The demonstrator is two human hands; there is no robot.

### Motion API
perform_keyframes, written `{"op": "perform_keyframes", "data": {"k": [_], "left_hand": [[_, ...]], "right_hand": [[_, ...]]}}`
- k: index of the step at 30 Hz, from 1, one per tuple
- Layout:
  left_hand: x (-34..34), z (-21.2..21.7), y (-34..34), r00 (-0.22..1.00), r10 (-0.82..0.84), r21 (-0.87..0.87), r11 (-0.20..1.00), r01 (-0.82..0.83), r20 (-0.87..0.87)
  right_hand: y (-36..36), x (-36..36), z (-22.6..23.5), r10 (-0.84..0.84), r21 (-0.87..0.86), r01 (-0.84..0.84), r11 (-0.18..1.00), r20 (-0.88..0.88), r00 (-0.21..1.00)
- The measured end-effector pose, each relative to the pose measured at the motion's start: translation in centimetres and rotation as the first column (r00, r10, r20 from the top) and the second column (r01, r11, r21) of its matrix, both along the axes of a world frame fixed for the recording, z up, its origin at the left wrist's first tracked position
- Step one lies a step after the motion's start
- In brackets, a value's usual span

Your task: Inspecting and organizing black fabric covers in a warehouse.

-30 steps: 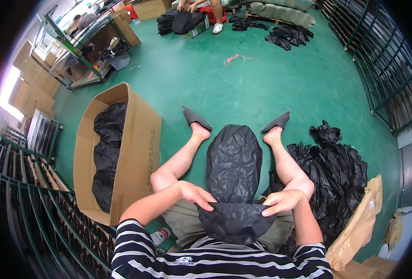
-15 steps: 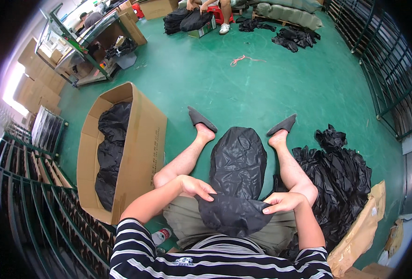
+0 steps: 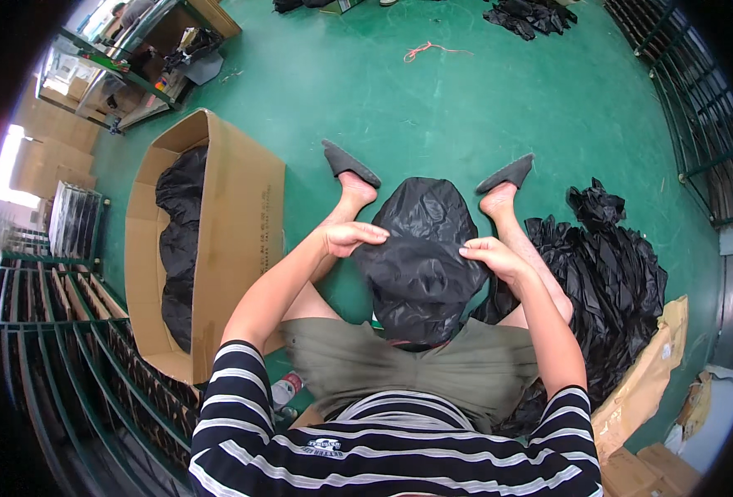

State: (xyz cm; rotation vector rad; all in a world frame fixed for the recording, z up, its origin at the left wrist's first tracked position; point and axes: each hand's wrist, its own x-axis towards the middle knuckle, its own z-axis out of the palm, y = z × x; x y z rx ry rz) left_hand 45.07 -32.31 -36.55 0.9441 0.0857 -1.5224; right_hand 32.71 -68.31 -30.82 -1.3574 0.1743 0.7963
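A thin black fabric piece [image 3: 420, 269] is stretched between my two hands, its upper edge pulled almost straight. My left hand [image 3: 355, 238] pinches one corner between thumb and fingers. At the opposite corner, my right hand [image 3: 495, 256] has a similar pinch. The cloth hangs over a rounded black bundle [image 3: 426, 203] standing between my legs, hiding part of it; both are the same dark colour, so their border is hard to follow lower down.
At left stands a tall open carton [image 3: 246, 232] with black bundles [image 3: 182, 248] inside. A crumpled black fabric heap [image 3: 610, 282] lies right of my leg, by brown paper [image 3: 644, 389]. A bottle [image 3: 287, 388] is near my left thigh. Green racks [image 3: 68, 356] line the left.
Both hands have moved forward, away from my lap, carrying the black fabric piece over the bundle. My view has tilted down, so the far person is out of sight.
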Motion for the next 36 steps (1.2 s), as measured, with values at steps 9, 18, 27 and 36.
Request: {"op": "perform_keyframes", "data": {"k": [9, 18, 27, 36], "left_hand": [[9.6, -4.9, -6.0, 0.960, 0.251, -0.029, 0.968, -0.250, 0.122], [13.2, -11.2, -8.2, 0.874, 0.297, 0.254, 0.877, -0.409, 0.384], [10.6, -16.6, -1.3, 0.881, 0.292, 0.411, 0.800, -0.438, 0.372], [0.3, -8.1, -4.1, 0.669, 0.400, 0.328, 0.644, -0.692, 0.626]], "right_hand": [[-2.1, 10.7, -9.3, -0.320, -0.185, 0.321, 0.929, 0.039, 0.947], [-2.3, 16.2, -19.2, -0.494, -0.236, 0.492, 0.838, 0.052, 0.868], [-0.6, 15.5, -20.7, -0.542, -0.376, 0.444, 0.813, -0.214, 0.812], [-3.8, 3.6, -18.8, -0.697, -0.501, 0.605, 0.619, 0.004, 0.717]]}}
